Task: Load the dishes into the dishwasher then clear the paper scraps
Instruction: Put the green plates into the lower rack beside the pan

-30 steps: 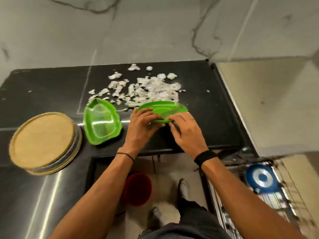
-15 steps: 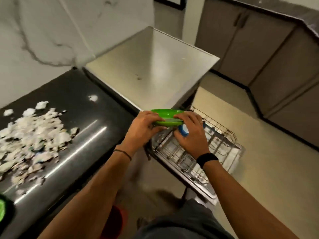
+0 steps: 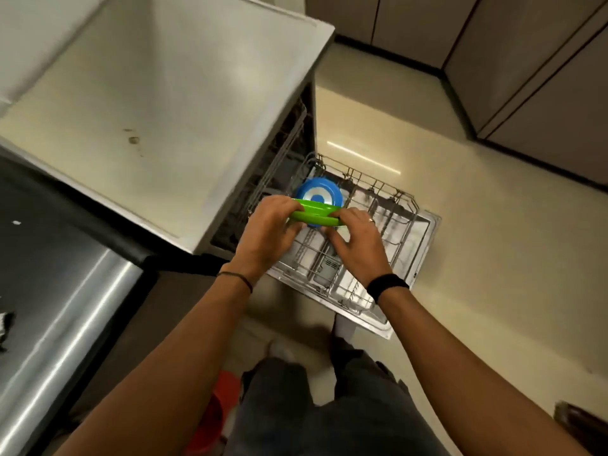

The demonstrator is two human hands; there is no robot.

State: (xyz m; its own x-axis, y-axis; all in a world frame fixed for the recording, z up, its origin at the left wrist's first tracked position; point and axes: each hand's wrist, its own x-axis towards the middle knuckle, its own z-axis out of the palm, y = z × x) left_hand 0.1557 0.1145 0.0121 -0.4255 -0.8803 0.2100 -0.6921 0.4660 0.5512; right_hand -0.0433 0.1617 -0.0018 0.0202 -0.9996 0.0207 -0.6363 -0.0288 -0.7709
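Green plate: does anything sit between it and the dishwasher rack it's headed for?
Nothing visible blocks it. The left hand and right hand hold the green plate over the pulled-out rack. A blue plate stands just behind, and the slots below look free.

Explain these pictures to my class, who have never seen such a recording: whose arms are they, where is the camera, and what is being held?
There is no machine here. A person wears one wide-angle camera on the head, and every picture comes from it, so you look down along their own arms. The left hand and right hand grip a green dish by its opposite edges, above the pulled-out dishwasher rack. A blue dish already sits in that rack, just behind the green one. To the left lies a dark counter with a small white scrap on it.
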